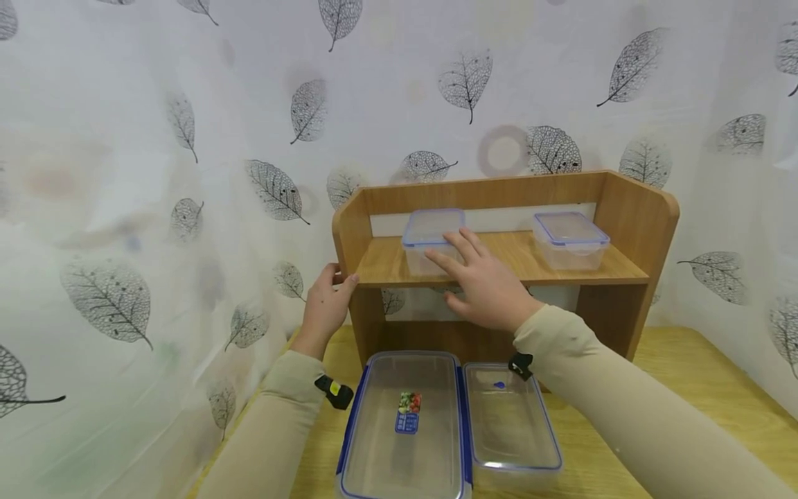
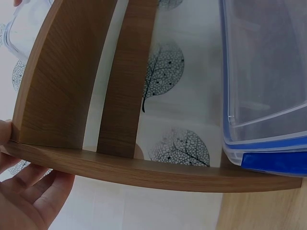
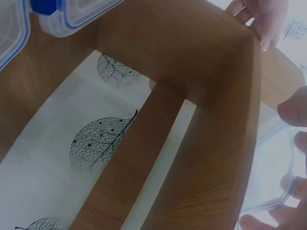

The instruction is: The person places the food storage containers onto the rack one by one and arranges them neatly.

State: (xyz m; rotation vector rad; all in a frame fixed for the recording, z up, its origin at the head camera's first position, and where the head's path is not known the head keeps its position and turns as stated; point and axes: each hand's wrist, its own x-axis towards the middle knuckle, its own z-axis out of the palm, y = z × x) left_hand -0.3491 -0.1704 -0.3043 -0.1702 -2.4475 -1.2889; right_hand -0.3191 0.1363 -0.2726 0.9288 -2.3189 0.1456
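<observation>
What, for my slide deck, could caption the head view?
Right grip at a clear lidded box on a wooden shelf, left grip on the shelf's side panel.

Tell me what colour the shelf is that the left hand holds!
The shelf is light brown, seen best in the head view.

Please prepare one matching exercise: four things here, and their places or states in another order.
1. Left hand
2. Right hand
3. Large labelled container
4. Small container away from hands

A. spread, at the left small container
B. on the upper board, near its right end
C. gripping the shelf unit, left side
D. on the table

Pairs: 1-C; 2-A; 3-D; 4-B
</observation>
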